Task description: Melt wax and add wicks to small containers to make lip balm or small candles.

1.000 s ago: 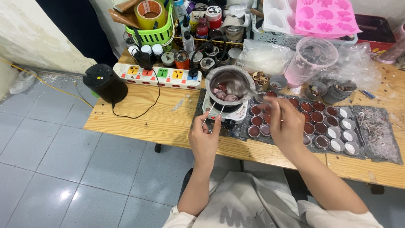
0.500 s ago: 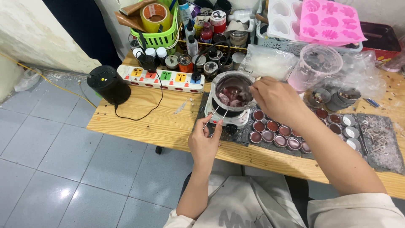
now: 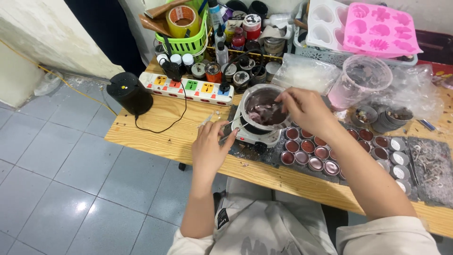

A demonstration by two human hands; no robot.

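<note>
Right hand point(image 3: 306, 109) reaches from lower right over metal pot point(image 3: 264, 107) at frame centre, fingers pinched on thin stirrer in purplish melt; left hand point(image 3: 213, 146) below-left, fingers closed on pot's wire handle point(image 3: 231, 128); wooden surface point(image 3: 155, 127); pink silicone mould point(image 3: 380, 29) upper right; round filled tins point(image 3: 306, 146) right of pot

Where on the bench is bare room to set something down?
Bare wood lies left of the left hand, between the power strip and the front edge, beside the black pot. The back, the hotplate and the tin cups under the right hand are crowded.
</note>
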